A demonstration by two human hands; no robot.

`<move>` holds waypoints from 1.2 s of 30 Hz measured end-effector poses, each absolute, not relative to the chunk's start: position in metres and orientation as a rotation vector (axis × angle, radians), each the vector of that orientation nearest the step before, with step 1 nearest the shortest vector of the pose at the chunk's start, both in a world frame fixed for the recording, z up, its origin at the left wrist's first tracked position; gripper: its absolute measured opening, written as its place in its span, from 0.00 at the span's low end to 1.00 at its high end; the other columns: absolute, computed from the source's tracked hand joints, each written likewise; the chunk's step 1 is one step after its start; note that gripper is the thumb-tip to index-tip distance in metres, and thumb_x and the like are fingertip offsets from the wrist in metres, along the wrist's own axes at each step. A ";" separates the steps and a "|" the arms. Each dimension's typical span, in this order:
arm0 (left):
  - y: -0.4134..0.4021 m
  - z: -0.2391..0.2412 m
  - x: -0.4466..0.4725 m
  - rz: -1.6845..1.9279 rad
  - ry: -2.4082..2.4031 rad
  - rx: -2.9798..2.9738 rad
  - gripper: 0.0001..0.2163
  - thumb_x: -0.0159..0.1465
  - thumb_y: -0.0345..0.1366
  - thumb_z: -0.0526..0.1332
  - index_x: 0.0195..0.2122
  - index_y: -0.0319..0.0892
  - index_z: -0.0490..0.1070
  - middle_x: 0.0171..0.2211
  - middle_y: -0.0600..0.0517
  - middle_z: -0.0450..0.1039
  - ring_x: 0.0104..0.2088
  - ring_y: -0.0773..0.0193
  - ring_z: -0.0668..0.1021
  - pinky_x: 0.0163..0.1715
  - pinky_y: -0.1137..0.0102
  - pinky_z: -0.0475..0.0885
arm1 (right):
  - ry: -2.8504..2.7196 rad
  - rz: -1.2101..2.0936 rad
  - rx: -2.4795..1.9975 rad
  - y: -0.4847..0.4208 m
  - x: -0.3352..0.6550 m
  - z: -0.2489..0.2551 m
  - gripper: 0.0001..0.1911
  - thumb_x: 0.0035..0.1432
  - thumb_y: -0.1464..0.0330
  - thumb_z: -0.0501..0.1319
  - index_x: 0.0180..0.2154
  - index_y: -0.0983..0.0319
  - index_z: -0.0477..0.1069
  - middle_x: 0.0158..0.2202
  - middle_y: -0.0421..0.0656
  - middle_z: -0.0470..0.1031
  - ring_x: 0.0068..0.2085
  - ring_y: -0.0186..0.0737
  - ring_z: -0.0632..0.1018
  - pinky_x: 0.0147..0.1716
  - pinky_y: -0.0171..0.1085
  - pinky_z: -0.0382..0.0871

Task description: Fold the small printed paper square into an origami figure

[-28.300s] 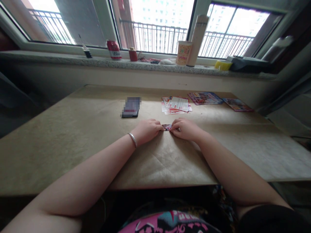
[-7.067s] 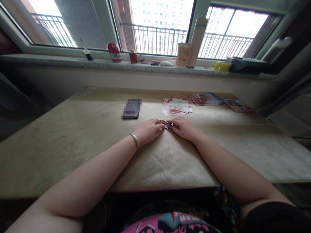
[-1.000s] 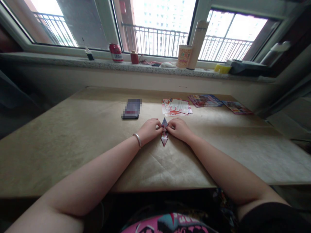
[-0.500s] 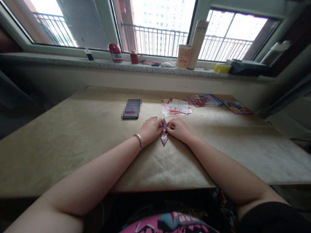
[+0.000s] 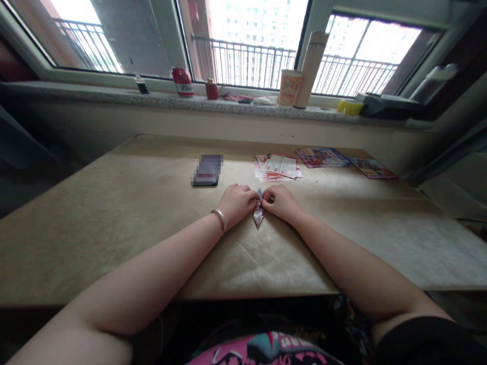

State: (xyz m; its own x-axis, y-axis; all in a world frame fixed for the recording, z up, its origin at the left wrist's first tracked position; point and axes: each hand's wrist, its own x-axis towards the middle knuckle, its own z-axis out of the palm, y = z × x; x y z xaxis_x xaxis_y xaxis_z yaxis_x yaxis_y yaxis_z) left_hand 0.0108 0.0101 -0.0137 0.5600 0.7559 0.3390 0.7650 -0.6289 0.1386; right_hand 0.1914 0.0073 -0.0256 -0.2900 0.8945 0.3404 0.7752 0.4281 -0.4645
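Note:
A small folded piece of printed paper (image 5: 258,216), narrow and pointed at its near end, lies on the brown paper-covered table (image 5: 114,213) between my hands. My left hand (image 5: 238,202), with a silver bangle on the wrist, has its fingers curled and pinches the left side of the paper's upper part. From the right, my right hand (image 5: 279,202) presses the same part with bent fingers. Only the paper's lower tip and a sliver at the top show.
A dark phone (image 5: 206,171) lies beyond my left hand. Printed leaflets (image 5: 277,167) and two more sheets (image 5: 322,156) lie at the far right. The windowsill (image 5: 95,96) holds a red can (image 5: 182,81), a paper cup (image 5: 288,87), a tall tube and a yellow roll.
Over the last second my hands have closed in over the paper's upper half, so less of it shows. Seconds earlier the paper lay as a small sideways wad between my fingertips.

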 end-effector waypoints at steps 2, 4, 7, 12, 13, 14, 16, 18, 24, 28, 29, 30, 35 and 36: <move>0.010 -0.014 0.010 -0.587 -1.354 -2.754 0.11 0.63 0.39 0.55 0.39 0.47 0.78 0.36 0.48 0.76 0.38 0.59 0.76 0.44 0.63 0.67 | -2.101 0.279 -1.432 0.007 0.191 -0.026 0.05 0.49 0.67 0.62 0.25 0.61 0.70 0.28 0.40 0.74 0.33 0.37 0.71 0.35 0.34 0.62; 0.011 -0.015 0.010 -0.595 -1.370 -2.767 0.12 0.63 0.40 0.56 0.39 0.47 0.78 0.36 0.48 0.76 0.38 0.59 0.76 0.44 0.64 0.67 | -2.086 0.275 -1.441 0.006 0.192 -0.025 0.05 0.49 0.66 0.63 0.29 0.60 0.71 0.29 0.40 0.75 0.34 0.37 0.72 0.33 0.34 0.62; 0.013 -0.017 0.009 -0.604 -1.381 -2.782 0.12 0.63 0.41 0.56 0.38 0.47 0.78 0.36 0.48 0.75 0.38 0.59 0.76 0.44 0.64 0.67 | -2.130 0.247 -1.416 0.003 0.192 -0.022 0.04 0.50 0.66 0.62 0.31 0.60 0.71 0.32 0.41 0.75 0.37 0.39 0.72 0.37 0.35 0.63; 0.013 -0.016 0.011 -0.584 -1.382 -2.774 0.12 0.64 0.41 0.55 0.37 0.46 0.77 0.35 0.47 0.74 0.38 0.59 0.75 0.43 0.64 0.67 | -2.191 0.118 -1.453 -0.004 0.189 -0.017 0.04 0.52 0.66 0.60 0.31 0.60 0.72 0.37 0.45 0.75 0.42 0.42 0.72 0.42 0.38 0.63; 0.013 -0.015 0.011 -0.577 -1.386 -2.771 0.12 0.63 0.41 0.55 0.37 0.46 0.77 0.35 0.47 0.74 0.38 0.58 0.74 0.43 0.64 0.67 | -2.198 0.087 -1.470 -0.005 0.188 -0.016 0.05 0.53 0.66 0.60 0.32 0.60 0.72 0.38 0.45 0.74 0.42 0.42 0.72 0.43 0.38 0.63; 0.012 -0.015 0.012 -0.573 -1.392 -2.769 0.11 0.63 0.40 0.55 0.37 0.46 0.77 0.35 0.47 0.73 0.38 0.58 0.74 0.43 0.64 0.67 | -2.204 0.057 -1.491 -0.005 0.188 -0.015 0.05 0.53 0.66 0.60 0.32 0.60 0.72 0.38 0.46 0.74 0.43 0.43 0.72 0.43 0.39 0.63; 0.012 -0.015 0.013 -0.570 -1.407 -2.766 0.10 0.63 0.39 0.55 0.37 0.47 0.76 0.36 0.47 0.72 0.39 0.58 0.74 0.43 0.63 0.67 | -2.217 -0.001 -1.529 -0.006 0.187 -0.014 0.06 0.53 0.65 0.60 0.33 0.60 0.72 0.38 0.46 0.75 0.43 0.45 0.72 0.43 0.40 0.63; 0.012 -0.015 0.013 -0.563 -1.424 -2.770 0.10 0.62 0.39 0.55 0.38 0.47 0.76 0.36 0.48 0.72 0.40 0.58 0.73 0.44 0.63 0.67 | -2.222 -0.038 -1.555 -0.006 0.186 -0.014 0.06 0.53 0.65 0.60 0.33 0.60 0.72 0.38 0.46 0.75 0.43 0.46 0.72 0.44 0.42 0.62; 0.012 -0.014 0.014 -0.548 -1.458 -2.811 0.11 0.62 0.37 0.55 0.41 0.48 0.74 0.39 0.48 0.71 0.44 0.56 0.72 0.48 0.62 0.66 | -2.210 -0.065 -1.564 -0.004 0.188 -0.016 0.07 0.52 0.64 0.62 0.32 0.59 0.71 0.38 0.46 0.75 0.44 0.47 0.71 0.45 0.43 0.61; 0.011 -0.014 0.016 -0.557 -1.512 -2.808 0.14 0.62 0.37 0.54 0.47 0.46 0.71 0.44 0.46 0.71 0.48 0.55 0.70 0.51 0.60 0.65 | -2.196 -0.044 -1.559 -0.003 0.189 -0.018 0.06 0.51 0.63 0.62 0.31 0.59 0.71 0.38 0.46 0.75 0.44 0.47 0.71 0.44 0.42 0.62; 0.011 -0.015 0.016 -0.566 -1.524 -2.808 0.15 0.62 0.37 0.54 0.49 0.45 0.70 0.46 0.46 0.70 0.50 0.54 0.70 0.52 0.59 0.65 | -2.191 -0.030 -1.559 -0.002 0.189 -0.019 0.06 0.51 0.63 0.62 0.31 0.59 0.71 0.39 0.46 0.75 0.44 0.47 0.71 0.44 0.42 0.62; 0.011 -0.016 0.016 -0.575 -1.524 -2.819 0.16 0.62 0.38 0.53 0.50 0.44 0.69 0.50 0.46 0.69 0.52 0.54 0.69 0.54 0.59 0.63 | -2.185 -0.014 -1.558 -0.002 0.189 -0.019 0.06 0.51 0.63 0.63 0.31 0.59 0.71 0.39 0.45 0.75 0.44 0.47 0.71 0.44 0.42 0.63; 0.019 -0.025 0.014 -0.489 -1.402 -2.916 0.20 0.65 0.38 0.50 0.57 0.46 0.64 0.61 0.50 0.60 0.62 0.51 0.59 0.62 0.56 0.53 | -2.166 0.061 -1.537 0.002 0.192 -0.023 0.06 0.51 0.63 0.63 0.31 0.59 0.72 0.39 0.45 0.74 0.46 0.46 0.70 0.48 0.43 0.62; 0.020 -0.026 0.013 -0.457 -1.390 -2.918 0.20 0.65 0.39 0.49 0.57 0.47 0.64 0.62 0.51 0.60 0.63 0.51 0.58 0.62 0.56 0.52 | -2.162 0.074 -1.527 0.003 0.193 -0.024 0.06 0.51 0.63 0.63 0.31 0.59 0.72 0.39 0.45 0.74 0.46 0.46 0.70 0.48 0.43 0.62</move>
